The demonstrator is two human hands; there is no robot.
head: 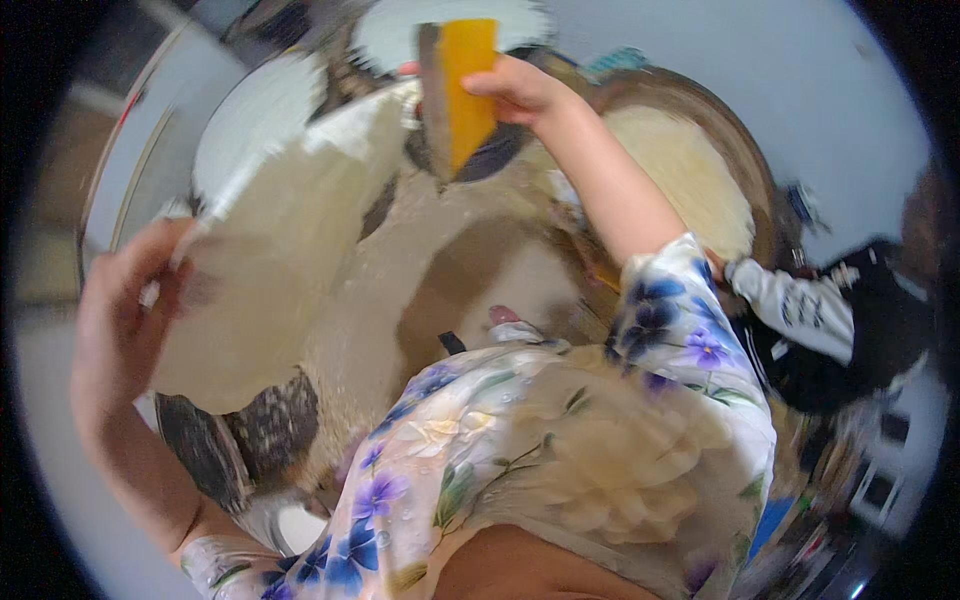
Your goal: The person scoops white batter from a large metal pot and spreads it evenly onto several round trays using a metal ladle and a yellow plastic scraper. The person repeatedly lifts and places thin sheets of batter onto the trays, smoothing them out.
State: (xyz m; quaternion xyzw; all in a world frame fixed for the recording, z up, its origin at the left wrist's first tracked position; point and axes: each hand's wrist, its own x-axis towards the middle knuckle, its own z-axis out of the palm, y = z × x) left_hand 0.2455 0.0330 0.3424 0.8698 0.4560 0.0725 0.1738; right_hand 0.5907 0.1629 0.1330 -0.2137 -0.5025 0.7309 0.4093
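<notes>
A thin, pale flatbread sheet (pixel 277 277) hangs in the air on the left, blurred by motion. My left hand (pixel 135 292) pinches its near left edge. In my right hand (pixel 517 90) is a yellow scraper (pixel 466 90) with a dark edge, held upright with the thumb on its face. The sheet's far corner reaches the fingertips behind the scraper; whether they grip it is hidden. Just beyond lie a white round (pixel 255 127) on the left and another white round (pixel 450 34) at the top.
A large round griddle (pixel 761 165) on the right bears a pale round sheet (pixel 675 172). At its near edge is another person's sleeve (pixel 795 300). Dark round vessels (pixel 202 450) stand at lower left. Scraps litter the brown floor (pixel 360 322).
</notes>
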